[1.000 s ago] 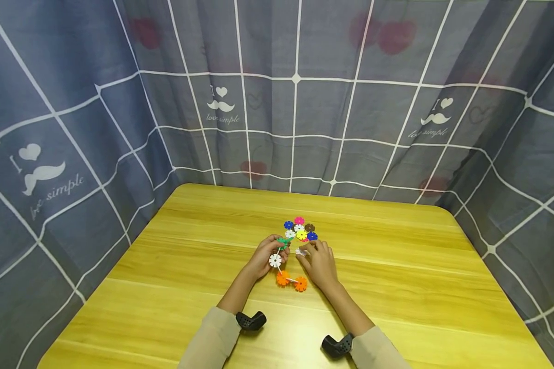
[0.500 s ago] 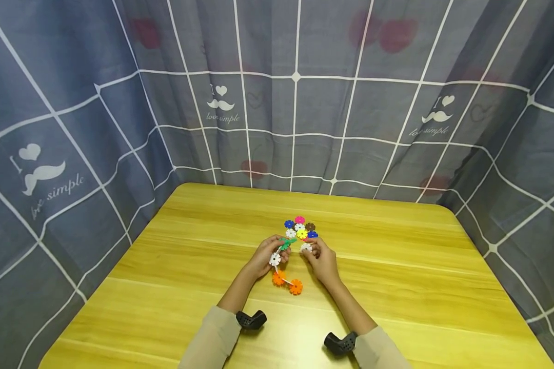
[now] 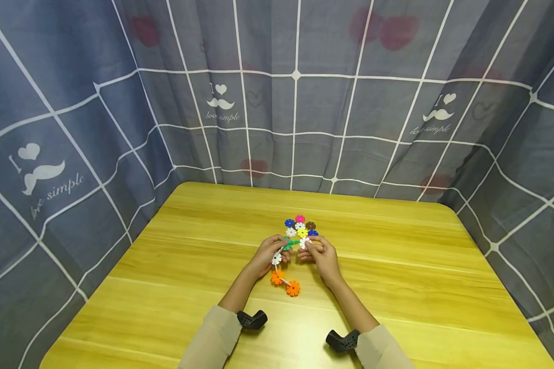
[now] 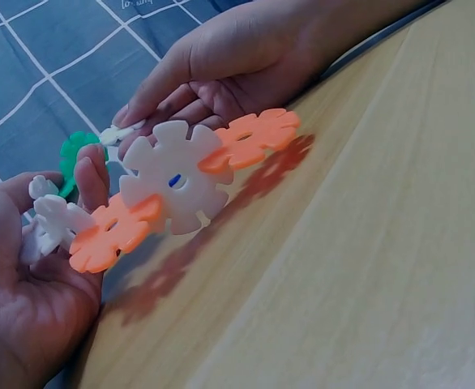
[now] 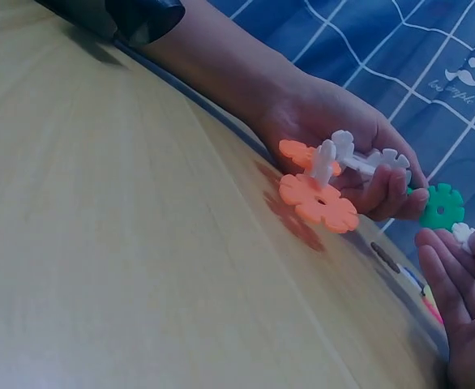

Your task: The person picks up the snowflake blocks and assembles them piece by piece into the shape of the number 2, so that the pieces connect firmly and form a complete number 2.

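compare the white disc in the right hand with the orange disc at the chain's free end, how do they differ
The white disc is white; the end orange disc, orange.
The right hand pinches the white disc; no hand touches the end orange disc.
The white disc is beside a green disc; the end orange disc is joined to a white link.
Both have notched, flower-like rims.

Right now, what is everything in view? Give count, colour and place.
Table: one, yellowish, centre of the head view.
Curtain: count unclear, grey-blue with white lines, behind and beside the table.
Loose discs: at least seven, pink, blue, white, brown and yellow, on the table.
Linked chain: one, green, white and orange, in the left hand.
Pinched disc: one, white, in the right hand, beside the chain's green part.
Wrist devices: two, black, one per wrist.
Sleeves: two, beige, bottom of head view.
Hands: two, bare, over the table.
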The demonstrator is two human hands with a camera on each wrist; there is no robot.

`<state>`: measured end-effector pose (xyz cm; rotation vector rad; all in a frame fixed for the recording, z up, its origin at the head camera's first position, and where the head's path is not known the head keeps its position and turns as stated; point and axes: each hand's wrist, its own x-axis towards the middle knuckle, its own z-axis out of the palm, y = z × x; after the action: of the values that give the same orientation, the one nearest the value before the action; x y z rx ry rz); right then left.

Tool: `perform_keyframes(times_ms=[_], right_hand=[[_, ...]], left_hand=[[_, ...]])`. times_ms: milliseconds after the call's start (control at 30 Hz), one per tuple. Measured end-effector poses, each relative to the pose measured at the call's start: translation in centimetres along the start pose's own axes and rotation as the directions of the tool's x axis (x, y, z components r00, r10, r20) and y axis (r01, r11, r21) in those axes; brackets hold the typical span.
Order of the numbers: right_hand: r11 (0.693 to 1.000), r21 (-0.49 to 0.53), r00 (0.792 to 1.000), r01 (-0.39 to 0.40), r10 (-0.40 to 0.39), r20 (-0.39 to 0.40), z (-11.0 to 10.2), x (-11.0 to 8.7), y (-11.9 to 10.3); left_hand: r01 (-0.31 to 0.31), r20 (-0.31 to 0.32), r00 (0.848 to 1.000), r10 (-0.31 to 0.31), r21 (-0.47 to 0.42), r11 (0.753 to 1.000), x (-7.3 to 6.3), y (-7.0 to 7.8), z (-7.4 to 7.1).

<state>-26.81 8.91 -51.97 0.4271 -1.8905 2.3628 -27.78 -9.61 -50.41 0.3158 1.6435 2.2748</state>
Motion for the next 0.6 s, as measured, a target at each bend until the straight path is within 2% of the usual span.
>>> perform_keyframes(times_ms=[133, 267, 600], right_hand=[[1.000, -0.001, 1.000, 0.010, -0.010, 0.006, 0.01, -0.03, -0.04], [0.999, -0.036, 1.000, 0.016, -0.016, 0.016, -0.05, -0.04, 0.05], [0.999, -0.031, 0.999, -0.017, 0.018, 0.043, -0.26, -0.10, -0.16]], left_hand=[[-0.013, 0.025, 1.000, 0.013, 0.019, 1.000, 0.00, -0.04, -0.01], [-0.016, 0.025, 1.000, 0.015, 0.041, 0.999, -0.03, -0.06, 0.08], [0.050, 0.020, 0.999, -0.051, 0.047, 0.998, 0.04, -0.04, 0.01]])
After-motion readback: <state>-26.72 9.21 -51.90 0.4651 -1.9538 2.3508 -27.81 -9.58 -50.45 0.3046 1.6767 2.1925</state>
